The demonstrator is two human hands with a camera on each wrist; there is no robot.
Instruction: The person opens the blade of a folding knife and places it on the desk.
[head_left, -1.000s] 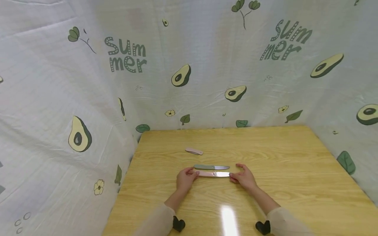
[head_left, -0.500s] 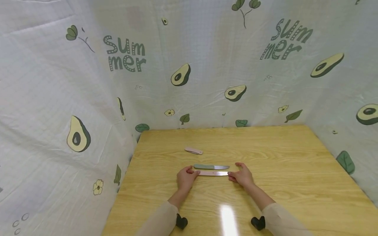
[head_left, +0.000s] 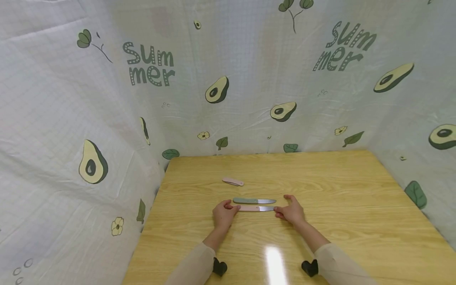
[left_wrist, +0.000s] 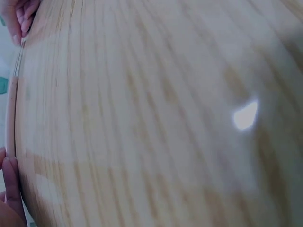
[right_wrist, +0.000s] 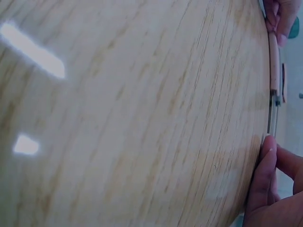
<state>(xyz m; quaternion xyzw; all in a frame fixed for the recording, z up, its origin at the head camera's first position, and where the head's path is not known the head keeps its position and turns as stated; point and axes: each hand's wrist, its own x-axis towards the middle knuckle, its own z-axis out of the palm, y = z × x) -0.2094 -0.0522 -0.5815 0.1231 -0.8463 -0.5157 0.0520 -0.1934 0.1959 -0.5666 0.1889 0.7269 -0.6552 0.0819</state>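
A folding knife with a pink handle [head_left: 249, 208] lies opened out across the table, its blade [head_left: 266, 208] pointing right. My left hand [head_left: 223, 216] pinches the handle's left end between thumb and fingers. At the other end, thumb and forefinger of my right hand [head_left: 293, 213] pinch the blade tip and cover it. Just behind and parallel lies a knife with a green handle [head_left: 246, 201], also unfolded, blade to the right. The left wrist view shows the pink handle [left_wrist: 11, 118] edge-on, close over the wood; the right wrist view shows the same handle [right_wrist: 273, 61] running between both hands.
Farther back lies a folded pink knife [head_left: 233, 182]. The wooden table [head_left: 320, 174] ends at a white curtain [head_left: 249, 79] printed with avocados, at the back and both sides. A bright light reflection shows on the tabletop near the front.
The pink knife has shifted slightly back, nearer the green one, with both hands still on it. The bright glare on its blade has gone. My right hand has moved slightly left.
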